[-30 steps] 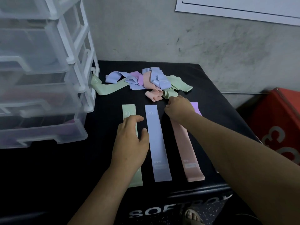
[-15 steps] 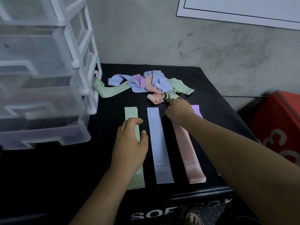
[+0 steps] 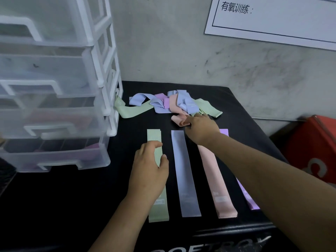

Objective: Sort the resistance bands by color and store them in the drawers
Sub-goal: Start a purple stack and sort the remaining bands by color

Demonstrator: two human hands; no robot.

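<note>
Four flat rows lie on the black padded top [image 3: 81,200]: a green band stack [image 3: 158,211], a blue band [image 3: 185,170], a pink band stack [image 3: 217,180] and a purple band [image 3: 246,196], partly under my right forearm. A tangled pile of blue, pink, purple and green bands [image 3: 174,103] lies behind them. My left hand [image 3: 148,170] lies on the green stack, fingers curled over one edge and thumb on the other. My right hand [image 3: 201,128] reaches to the pile's front, fingertips pinching a curled pink band [image 3: 179,120].
A clear plastic drawer unit with a white frame [image 3: 54,106] stands at the left, its drawers pushed in. One green band [image 3: 125,111] lies against its base. Behind is a grey wall with a paper sign [image 3: 272,19]. A red box [image 3: 316,151] sits off the right edge.
My right hand has moved forward from the top of the pink stack to the curled pink band. My left hand has stayed on the green stack.
</note>
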